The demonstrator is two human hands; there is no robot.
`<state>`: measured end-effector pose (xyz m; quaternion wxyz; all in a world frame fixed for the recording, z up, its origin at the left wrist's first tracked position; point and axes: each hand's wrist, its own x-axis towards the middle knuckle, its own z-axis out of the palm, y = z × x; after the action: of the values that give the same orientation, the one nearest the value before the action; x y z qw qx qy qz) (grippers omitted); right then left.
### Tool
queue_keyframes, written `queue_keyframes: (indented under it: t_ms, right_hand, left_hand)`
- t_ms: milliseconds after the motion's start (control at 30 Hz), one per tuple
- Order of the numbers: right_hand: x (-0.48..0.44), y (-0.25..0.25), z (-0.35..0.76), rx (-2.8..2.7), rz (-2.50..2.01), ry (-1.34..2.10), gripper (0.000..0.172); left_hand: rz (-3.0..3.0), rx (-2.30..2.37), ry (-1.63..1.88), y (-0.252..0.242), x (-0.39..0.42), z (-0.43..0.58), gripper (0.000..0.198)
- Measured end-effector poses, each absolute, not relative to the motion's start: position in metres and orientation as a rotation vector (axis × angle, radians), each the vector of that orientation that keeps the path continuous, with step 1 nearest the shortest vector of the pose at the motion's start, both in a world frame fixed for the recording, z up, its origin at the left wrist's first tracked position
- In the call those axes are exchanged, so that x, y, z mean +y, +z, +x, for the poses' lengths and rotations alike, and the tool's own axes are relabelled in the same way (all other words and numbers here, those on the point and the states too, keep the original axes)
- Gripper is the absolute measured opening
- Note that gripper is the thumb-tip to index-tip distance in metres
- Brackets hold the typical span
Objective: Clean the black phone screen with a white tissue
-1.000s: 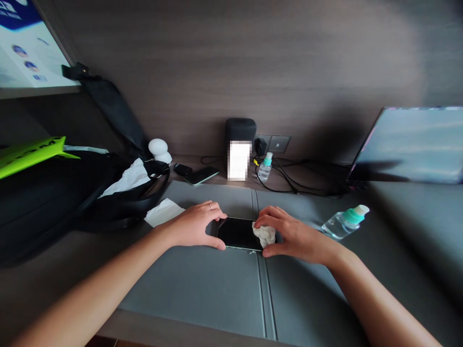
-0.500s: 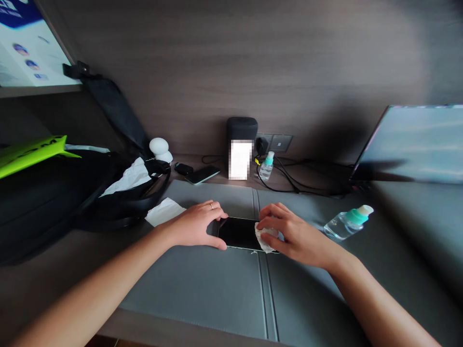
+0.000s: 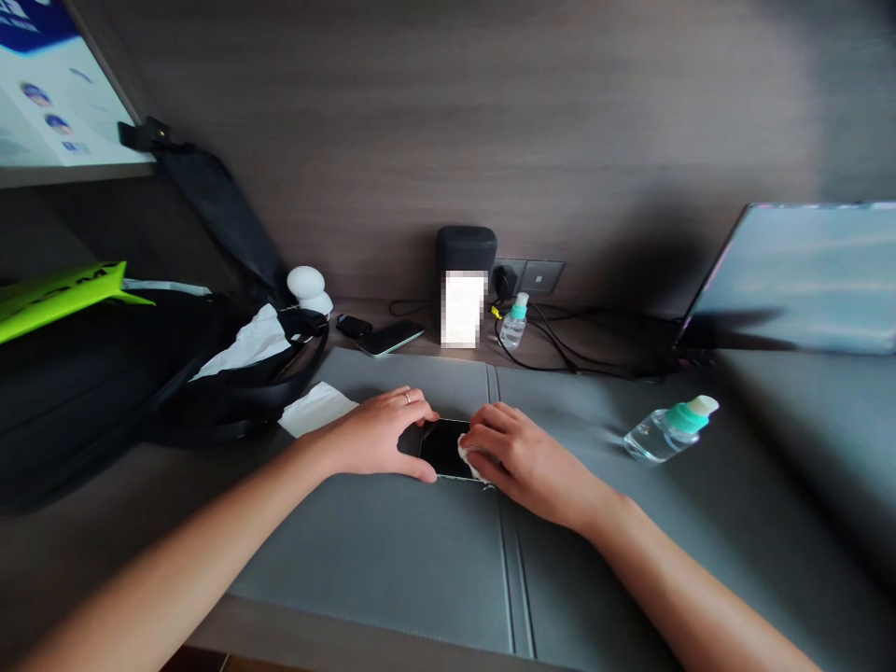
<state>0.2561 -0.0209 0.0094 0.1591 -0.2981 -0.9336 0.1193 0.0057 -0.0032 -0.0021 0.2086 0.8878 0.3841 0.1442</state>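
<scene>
A black phone [image 3: 441, 448] lies flat on the grey desk mat [image 3: 392, 551], screen up. My left hand [image 3: 378, 434] grips its left end, thumb on the near edge and fingers on the far edge. My right hand [image 3: 518, 457] covers the phone's right half and presses a crumpled white wipe [image 3: 466, 455] onto the screen; only a small corner of the wipe shows under the fingers.
A clear bottle with a teal cap [image 3: 668, 429] lies on the mat at the right. A white tissue [image 3: 315, 409] and a black bag [image 3: 140, 373] are at the left. Behind stand a dark speaker [image 3: 466, 257], a small spray bottle [image 3: 514, 322], a second phone [image 3: 388, 338], cables and a laptop [image 3: 798, 280].
My right hand has slid left across the phone's screen with the wipe, from the right end to the middle. My left hand has kept its hold on the left end.
</scene>
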Motion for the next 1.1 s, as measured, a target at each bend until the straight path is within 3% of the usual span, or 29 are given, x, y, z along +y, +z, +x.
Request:
queue_keyframes:
  t_ms: [867,1100]
  right_hand:
    - [-0.016,0.016,0.275,-2.625,-0.912,0.397,0.022]
    - [-0.01,0.01,0.284,-2.579,-0.94,0.41,0.013]
  left_hand:
    - [2.48,1.051,0.387,-0.002,-0.003,0.005,0.056]
    - [2.478,1.048,0.399,-0.002,-0.003,0.004,0.054]
